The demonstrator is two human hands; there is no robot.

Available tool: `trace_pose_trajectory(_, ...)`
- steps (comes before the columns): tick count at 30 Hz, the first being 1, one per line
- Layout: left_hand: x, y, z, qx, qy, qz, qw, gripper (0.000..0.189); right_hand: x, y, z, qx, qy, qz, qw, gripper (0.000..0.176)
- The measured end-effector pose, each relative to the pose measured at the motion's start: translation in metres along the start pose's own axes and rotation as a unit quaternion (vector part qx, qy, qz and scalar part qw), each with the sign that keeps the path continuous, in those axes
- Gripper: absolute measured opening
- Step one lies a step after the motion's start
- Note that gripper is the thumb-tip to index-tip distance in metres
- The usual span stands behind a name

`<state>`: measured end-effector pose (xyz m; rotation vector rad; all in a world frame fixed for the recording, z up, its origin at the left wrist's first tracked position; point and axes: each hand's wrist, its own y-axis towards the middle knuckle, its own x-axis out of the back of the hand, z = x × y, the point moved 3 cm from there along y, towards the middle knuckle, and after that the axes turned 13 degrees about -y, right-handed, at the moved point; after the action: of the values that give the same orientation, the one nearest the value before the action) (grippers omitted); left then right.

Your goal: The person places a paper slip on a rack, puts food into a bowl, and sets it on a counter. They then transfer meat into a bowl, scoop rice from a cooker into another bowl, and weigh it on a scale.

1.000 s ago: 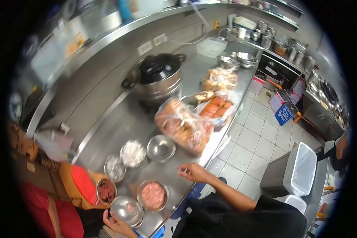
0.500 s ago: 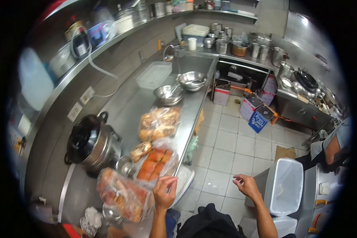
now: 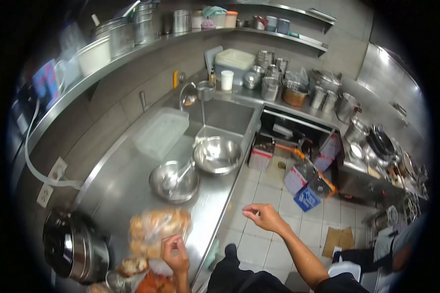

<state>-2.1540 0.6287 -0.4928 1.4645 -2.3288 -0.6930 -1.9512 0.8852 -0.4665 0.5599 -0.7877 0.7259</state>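
My left hand hovers at the counter's front edge, its fingers curled apart with nothing between them, in front of a clear bag of light-brown food. My right hand is raised over the floor tiles, fingers bent and empty. Orange-red pieces in plastic lie at the bottom, left of my left wrist. Beyond the bag stands a metal bowl with a utensil in it, next to another metal bowl near the sink. Water runs from the faucet.
A large lidded pot stands on the counter at left, a translucent tub beside the sink. Boxes and cardboard lie on the floor. A person is at the right edge.
The view has moved forward along the counter, so the bowls and sink appear nearer. My right hand has shifted left in view and my left hand lower. Both remain empty.
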Motion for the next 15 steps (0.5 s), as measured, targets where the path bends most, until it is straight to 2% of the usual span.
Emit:
trace_pose_trajectory(3,-0.042,0.070,0.027,-0.002,0.023,-0.015,1.000,0.009,0.018,0.084,-0.032,0.003,0.040,0.031,0.999,0.027)
trace_pose_trajectory(7,-0.109,0.160,0.024,-0.023,0.075,-0.047,0.996,0.011,0.068,0.205,-0.101,0.072,-0.007,0.000,0.997,0.025)
trace_pose_trajectory(9,-0.129,0.186,0.038,-0.014,0.088,-0.078,0.993,0.012,0.091,0.274,-0.151,0.038,-0.027,0.002,0.999,0.025)
trace_pose_trajectory(11,-0.143,0.204,0.051,-0.021,0.162,-0.132,0.978,0.012,0.105,0.354,-0.219,0.056,-0.064,0.003,0.996,0.025)
trace_pose_trajectory(13,-0.156,0.216,0.068,-0.036,0.232,-0.191,0.953,0.012,0.124,0.442,-0.290,-0.001,-0.072,0.044,0.996,0.026)
trace_pose_trajectory(14,-0.166,0.220,0.075,-0.026,0.235,-0.235,0.943,0.011,0.143,0.484,-0.315,0.022,-0.122,0.027,0.992,0.026)
trace_pose_trajectory(15,-0.174,0.210,0.077,-0.014,0.250,-0.299,0.921,0.011,0.148,0.539,-0.359,0.025,-0.047,0.023,0.998,0.036)
